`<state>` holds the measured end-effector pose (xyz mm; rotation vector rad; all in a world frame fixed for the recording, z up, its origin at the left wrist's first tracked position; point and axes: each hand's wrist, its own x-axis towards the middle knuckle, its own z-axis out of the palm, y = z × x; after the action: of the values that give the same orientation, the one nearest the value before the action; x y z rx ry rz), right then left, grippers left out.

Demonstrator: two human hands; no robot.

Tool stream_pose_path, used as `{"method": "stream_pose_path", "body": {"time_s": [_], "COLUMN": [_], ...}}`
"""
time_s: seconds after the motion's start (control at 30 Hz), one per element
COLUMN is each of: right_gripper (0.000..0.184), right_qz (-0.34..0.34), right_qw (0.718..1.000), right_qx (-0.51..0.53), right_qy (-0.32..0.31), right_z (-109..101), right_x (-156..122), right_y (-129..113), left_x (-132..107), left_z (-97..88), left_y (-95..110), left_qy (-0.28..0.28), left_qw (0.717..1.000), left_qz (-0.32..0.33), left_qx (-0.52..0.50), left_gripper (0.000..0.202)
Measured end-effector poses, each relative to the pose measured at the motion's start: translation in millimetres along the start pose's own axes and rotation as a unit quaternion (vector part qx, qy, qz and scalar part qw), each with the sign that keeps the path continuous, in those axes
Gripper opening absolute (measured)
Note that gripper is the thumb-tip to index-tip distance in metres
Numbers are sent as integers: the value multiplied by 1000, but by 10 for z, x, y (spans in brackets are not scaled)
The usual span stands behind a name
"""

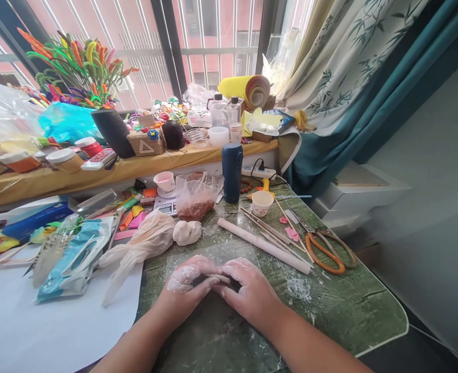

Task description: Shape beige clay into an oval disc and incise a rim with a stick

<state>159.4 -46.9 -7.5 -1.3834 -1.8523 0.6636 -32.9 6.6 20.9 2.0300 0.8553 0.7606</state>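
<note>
My left hand and my right hand meet over a clear sheet on the green table. White powder or paste coats both. Between the curled fingers and thumbs they hold a small pale piece of dough or clay, mostly hidden by the fingers. Just beyond the left hand lies a larger white lump of dough or clay, against a crumpled plastic bag. A pale rolling pin rests diagonally past the right hand.
Orange-handled scissors, thin sticks and a paper cup lie right. A dark blue bottle stands at the back beside a bag of reddish-brown material. Wipes and white paper are left.
</note>
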Motion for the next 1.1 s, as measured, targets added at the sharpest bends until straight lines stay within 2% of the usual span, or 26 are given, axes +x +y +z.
{"method": "stream_pose_path", "body": {"time_s": [0.17,0.27,0.37,0.43,0.5,0.57,0.63,0.77,0.87,1.0,1.1], "right_gripper": [21,20,17,16,16,15,16,18,14,8,8], "right_qz": [-28,-41,-25,-14,-16,-25,-37,-63,-36,-37,-34], "right_qw": [999,999,998,999,999,998,998,998,999,999,999], "right_qx": [6,28,49,48,40,40,44,28,19,13,7], "right_qy": [-15,-12,-1,12,26,30,27,6,4,9,26], "right_z": [-35,-54,-45,-31,-21,-24,-38,-50,-24,11,13], "right_x": [-10,-23,-26,-23,-21,-22,-26,-31,-23,-13,-18], "right_y": [-13,-12,-5,3,9,7,-4,-20,-6,14,20], "left_x": [-38,-65,-72,-63,-46,-27,-14,-11,-18,-46,-67], "left_z": [5,20,30,23,4,-18,-32,-36,-32,-36,-32], "left_y": [-21,-68,-109,-108,-82,-47,-18,-5,-27,-86,-143], "left_qy": [43,34,68,58,23,5,13,0,-10,36,46], "left_qw": [998,997,992,990,992,997,999,1000,999,994,984], "left_qz": [-31,-51,-69,-83,-79,-54,-25,1,-10,-50,-83], "left_qx": [-17,-39,-77,-103,-94,-57,-29,-29,-38,-85,-152], "left_gripper": [12,11,10,14,19,17,12,15,12,14,19]}}
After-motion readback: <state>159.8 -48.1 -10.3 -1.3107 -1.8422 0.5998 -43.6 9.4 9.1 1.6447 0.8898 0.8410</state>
